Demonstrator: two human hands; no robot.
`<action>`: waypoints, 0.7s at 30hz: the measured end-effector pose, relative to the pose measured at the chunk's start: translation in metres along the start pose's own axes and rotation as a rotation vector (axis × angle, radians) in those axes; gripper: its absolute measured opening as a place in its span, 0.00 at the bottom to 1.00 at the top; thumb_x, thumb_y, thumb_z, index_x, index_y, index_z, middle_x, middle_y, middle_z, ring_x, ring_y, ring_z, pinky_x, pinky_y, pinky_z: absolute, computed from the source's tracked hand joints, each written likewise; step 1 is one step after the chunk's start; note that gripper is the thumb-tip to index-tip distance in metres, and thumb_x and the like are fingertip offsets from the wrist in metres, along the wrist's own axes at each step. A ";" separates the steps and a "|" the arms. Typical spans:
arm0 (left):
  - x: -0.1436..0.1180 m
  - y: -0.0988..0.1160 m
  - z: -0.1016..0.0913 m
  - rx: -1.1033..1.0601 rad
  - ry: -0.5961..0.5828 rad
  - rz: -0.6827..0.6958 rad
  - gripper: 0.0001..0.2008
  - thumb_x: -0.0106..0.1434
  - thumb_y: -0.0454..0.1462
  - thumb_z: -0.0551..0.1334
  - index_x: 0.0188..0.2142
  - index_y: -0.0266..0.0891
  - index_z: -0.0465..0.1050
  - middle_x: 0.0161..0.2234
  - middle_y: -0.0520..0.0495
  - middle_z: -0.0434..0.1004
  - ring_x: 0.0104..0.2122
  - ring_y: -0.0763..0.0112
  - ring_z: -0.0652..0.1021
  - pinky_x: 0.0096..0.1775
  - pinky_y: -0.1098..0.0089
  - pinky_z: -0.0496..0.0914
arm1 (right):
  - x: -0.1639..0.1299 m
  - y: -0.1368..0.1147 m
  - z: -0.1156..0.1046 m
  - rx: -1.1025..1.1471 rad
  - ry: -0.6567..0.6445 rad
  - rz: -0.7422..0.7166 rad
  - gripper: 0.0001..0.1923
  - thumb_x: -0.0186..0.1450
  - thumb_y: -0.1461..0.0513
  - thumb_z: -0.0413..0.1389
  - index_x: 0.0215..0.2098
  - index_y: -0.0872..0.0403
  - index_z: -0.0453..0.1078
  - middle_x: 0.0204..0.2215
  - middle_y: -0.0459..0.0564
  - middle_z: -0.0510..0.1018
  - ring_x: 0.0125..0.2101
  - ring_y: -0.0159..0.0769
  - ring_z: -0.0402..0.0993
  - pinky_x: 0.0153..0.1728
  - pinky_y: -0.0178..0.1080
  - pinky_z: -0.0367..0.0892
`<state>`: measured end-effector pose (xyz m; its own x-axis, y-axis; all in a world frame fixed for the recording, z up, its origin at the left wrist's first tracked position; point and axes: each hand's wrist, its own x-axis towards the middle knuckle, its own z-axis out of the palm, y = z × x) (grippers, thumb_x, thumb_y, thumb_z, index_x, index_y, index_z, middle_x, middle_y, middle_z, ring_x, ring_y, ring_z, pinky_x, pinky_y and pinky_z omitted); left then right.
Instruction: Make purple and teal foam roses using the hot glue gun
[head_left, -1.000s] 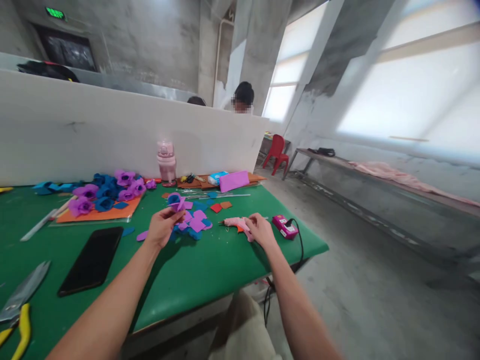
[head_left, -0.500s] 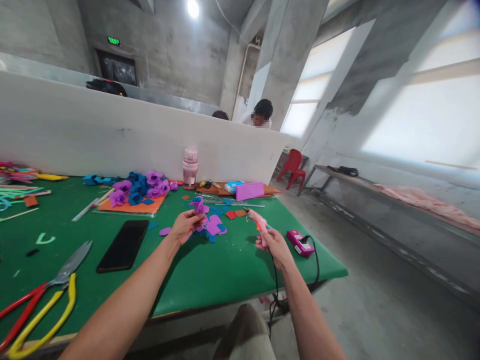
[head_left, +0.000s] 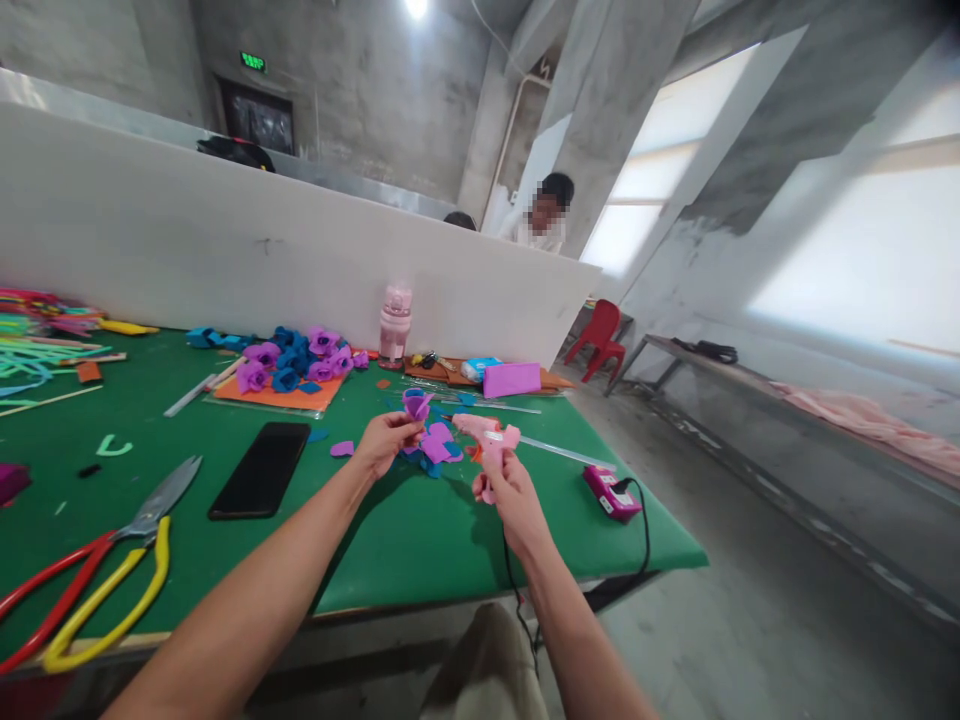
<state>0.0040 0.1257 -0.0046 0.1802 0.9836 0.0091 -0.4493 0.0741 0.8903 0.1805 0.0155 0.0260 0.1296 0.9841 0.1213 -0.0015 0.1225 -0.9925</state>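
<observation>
Left hand: your left hand (head_left: 384,443) is pinching a small purple foam flower (head_left: 415,403) between thumb and fingertips, holding it up off the table.
Right hand: your right hand (head_left: 504,488) is wrapping its fingers around the grip of a pink glue gun (head_left: 486,437), and the gun's nozzle is pointing left toward the flower; nozzle and flower are near each other but not touching.
Cord: a black cable (head_left: 512,575) is running down from below your right hand and over the table's front edge.
Under the hands: loose purple and blue foam petals (head_left: 436,449) are lying on the green table (head_left: 420,540) just below the flower, with one stray purple piece (head_left: 342,449) off to their left.
Right of the gun: a small magenta box (head_left: 612,493) with a black lead is sitting near the table's right corner.
Left of your arm: a black phone (head_left: 260,469) is lying flat, and further left, toward the front edge, big scissors with red and yellow handles (head_left: 97,580) are resting.
Further back: a heap of finished purple and blue flowers (head_left: 296,356) is sitting on an orange sheet (head_left: 285,395); a pink bottle (head_left: 394,325) is standing upright by the white partition (head_left: 225,250), with a pink pouch (head_left: 511,379) to its right.
Beyond the partition: another person (head_left: 546,212) is sitting there, well apart from you.
</observation>
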 end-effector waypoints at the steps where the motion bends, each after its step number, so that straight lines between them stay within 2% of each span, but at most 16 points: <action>1: 0.000 -0.001 0.000 0.007 0.019 -0.001 0.17 0.35 0.38 0.74 0.23 0.32 0.72 0.20 0.51 0.73 0.19 0.78 0.71 0.24 0.75 0.65 | 0.001 0.002 0.004 -0.046 0.010 -0.029 0.20 0.60 0.50 0.52 0.42 0.56 0.64 0.16 0.40 0.69 0.16 0.27 0.63 0.19 0.29 0.61; 5: 0.000 -0.002 0.000 0.023 0.089 -0.013 0.20 0.31 0.39 0.74 0.22 0.33 0.70 0.18 0.52 0.73 0.18 0.77 0.71 0.24 0.73 0.66 | 0.005 0.012 0.013 -0.223 0.052 -0.109 0.19 0.61 0.50 0.50 0.43 0.56 0.64 0.18 0.41 0.70 0.17 0.28 0.65 0.19 0.31 0.62; 9: 0.000 -0.002 0.000 0.037 0.075 -0.013 0.20 0.32 0.40 0.74 0.22 0.32 0.71 0.18 0.51 0.73 0.18 0.77 0.71 0.24 0.73 0.66 | 0.010 0.020 0.017 -0.295 0.084 -0.128 0.20 0.62 0.50 0.48 0.45 0.55 0.64 0.16 0.40 0.69 0.16 0.29 0.64 0.18 0.31 0.61; 16: -0.002 0.000 0.001 0.063 0.071 0.003 0.19 0.32 0.41 0.74 0.22 0.32 0.71 0.18 0.51 0.72 0.18 0.76 0.71 0.24 0.73 0.66 | 0.012 0.022 0.019 -0.290 0.077 -0.098 0.20 0.63 0.51 0.47 0.46 0.56 0.62 0.17 0.41 0.68 0.16 0.28 0.64 0.18 0.30 0.61; 21: 0.000 -0.003 0.001 0.169 0.148 0.080 0.15 0.35 0.40 0.72 0.21 0.33 0.72 0.16 0.53 0.71 0.16 0.77 0.69 0.22 0.74 0.64 | 0.001 0.015 0.022 -0.378 0.011 -0.180 0.19 0.64 0.52 0.46 0.45 0.56 0.62 0.17 0.41 0.68 0.18 0.30 0.65 0.20 0.31 0.62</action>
<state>0.0061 0.1251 -0.0072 0.0142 0.9995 0.0273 -0.3021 -0.0217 0.9530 0.1586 0.0208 0.0113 0.1046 0.9497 0.2951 0.3861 0.2347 -0.8921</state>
